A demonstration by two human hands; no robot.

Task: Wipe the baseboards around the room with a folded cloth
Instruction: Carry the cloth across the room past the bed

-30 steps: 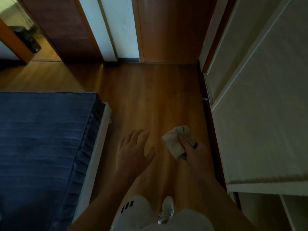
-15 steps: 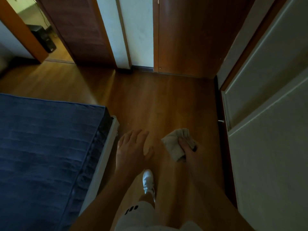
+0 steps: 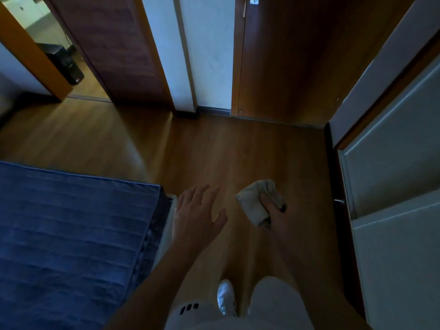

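The folded cloth point(image 3: 256, 202) is held above the wooden floor point(image 3: 214, 151), to the right of the bed point(image 3: 71, 234) and level with its far corner. The right grip point(image 3: 277, 215) grasps it, fingers curled round the pale, bunched fabric. The left grip point(image 3: 195, 215) is released, its fingers spread and holding nothing, just beside the bed's corner. Further right of the bed, beyond the cloth and apart from it, a dark baseboard point(image 3: 329, 148) runs along the foot of the wall under white panelled doors point(image 3: 392, 163). A white shoe point(image 3: 226, 297) stands on the floor to the right of the bed. Beyond the bed's far side a doorway opens, with a black object point(image 3: 64, 63) inside it.
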